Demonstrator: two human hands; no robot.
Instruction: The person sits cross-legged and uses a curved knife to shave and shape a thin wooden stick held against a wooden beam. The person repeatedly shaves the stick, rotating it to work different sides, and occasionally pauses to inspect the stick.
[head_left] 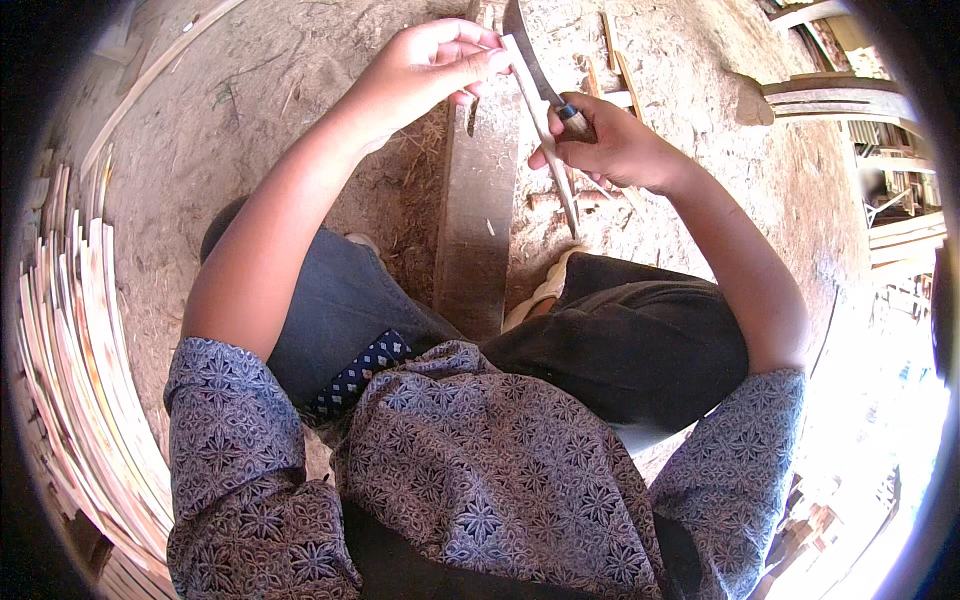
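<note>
My left hand [435,65] pinches the far end of a thin, pale wooden strip [533,100] between thumb and fingers. The strip slants down to the right and tapers to a narrow, darker tip. In my right hand [620,145] is a knife [530,50], gripped by its wooden handle with a metal collar. Its long, dark, curved blade points away from me and lies close along the strip's right side; whether the edge touches the wood I cannot tell. The strip passes by the fingers of my right hand, and its lower part comes out beneath them.
A thick wooden plank [475,235] runs between my bent legs, with a small shaving on it. Many long, pale strips [90,330] are heaped at the left. Thin sticks [620,70] lie on the dirt floor [690,90]. Stacked timber [840,100] stands at the right.
</note>
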